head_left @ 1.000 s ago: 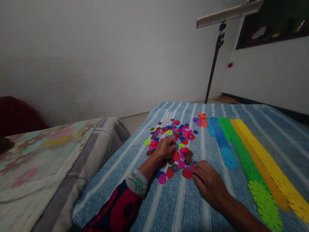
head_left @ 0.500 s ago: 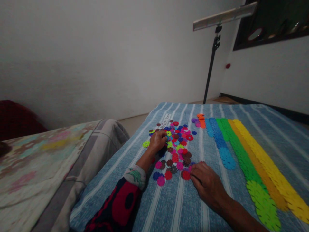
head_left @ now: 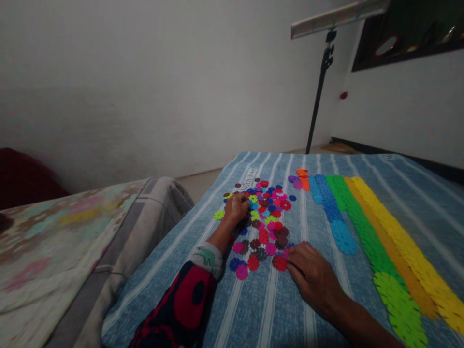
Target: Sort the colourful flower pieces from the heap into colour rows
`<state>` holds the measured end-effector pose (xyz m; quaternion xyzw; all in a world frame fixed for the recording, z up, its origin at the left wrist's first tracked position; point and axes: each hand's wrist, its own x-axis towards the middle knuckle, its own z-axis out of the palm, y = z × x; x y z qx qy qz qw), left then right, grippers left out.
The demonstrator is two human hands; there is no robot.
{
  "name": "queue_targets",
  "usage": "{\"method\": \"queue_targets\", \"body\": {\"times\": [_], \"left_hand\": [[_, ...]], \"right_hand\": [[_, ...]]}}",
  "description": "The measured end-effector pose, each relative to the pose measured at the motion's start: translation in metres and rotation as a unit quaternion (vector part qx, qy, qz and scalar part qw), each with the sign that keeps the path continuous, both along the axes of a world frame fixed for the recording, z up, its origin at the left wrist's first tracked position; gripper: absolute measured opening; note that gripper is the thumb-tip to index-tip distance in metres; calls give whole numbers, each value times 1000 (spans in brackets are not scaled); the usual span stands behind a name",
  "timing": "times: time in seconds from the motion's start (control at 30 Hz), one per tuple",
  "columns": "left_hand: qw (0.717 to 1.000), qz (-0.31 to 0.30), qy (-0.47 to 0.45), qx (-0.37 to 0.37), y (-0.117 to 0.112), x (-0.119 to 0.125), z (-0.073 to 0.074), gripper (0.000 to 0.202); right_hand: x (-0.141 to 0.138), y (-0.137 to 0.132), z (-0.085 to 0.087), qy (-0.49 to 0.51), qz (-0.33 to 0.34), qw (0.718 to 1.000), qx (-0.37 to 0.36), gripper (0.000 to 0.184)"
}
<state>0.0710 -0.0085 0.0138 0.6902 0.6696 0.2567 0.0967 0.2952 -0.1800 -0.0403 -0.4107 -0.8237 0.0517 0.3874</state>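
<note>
A loose pile of small coloured plastic discs (head_left: 266, 222) lies on a blue striped cloth (head_left: 268, 299). My left hand (head_left: 236, 209) rests on the pile's left side, fingers curled together over the discs; what they hold is hidden. At the pile's near edge, my right hand (head_left: 312, 275) lies palm down beside a red disc (head_left: 279, 263), its fingers bent with their tips on the cloth. To the right, discs are laid out in long sorted rows: orange (head_left: 303, 180), blue (head_left: 331, 212), green (head_left: 373, 251) and yellow (head_left: 409, 256).
A patterned mattress with a grey edge (head_left: 119, 251) lies at the left. A black light stand (head_left: 319, 96) rises beyond the cloth's far edge by the white wall. A dark red cushion (head_left: 21, 176) sits far left.
My left hand has moved from the pile's middle back and left to its far left side. My right hand has stayed in place.
</note>
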Motion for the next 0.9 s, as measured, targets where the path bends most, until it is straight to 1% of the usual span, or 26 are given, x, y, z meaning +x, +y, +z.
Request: {"method": "queue_targets", "body": {"times": [0.1,0.2,0.33,0.47,0.57,0.9], "left_hand": [[999,-27,10,-27,0,7,-1,17],[997,-29,56,-51,-1,13,0,18],[990,-16,125,-66,-3,18,6,19],[983,-33,158,-89,-5,18,13,21],[980,-40,172,-94,-4,18,14,22],[977,-24,176,-116,0,20,13,22]], "right_hand": [[0,0,0,-3,1,1000,-3,20],[1,0,0,-3,4,1000,-5,21],[0,-1,1,-4,1,1000,-9,20],[0,-1,1,0,2,1000,-8,19],[0,0,0,2,-2,1000,-2,18],[0,-1,1,4,0,1000,0,20]]}}
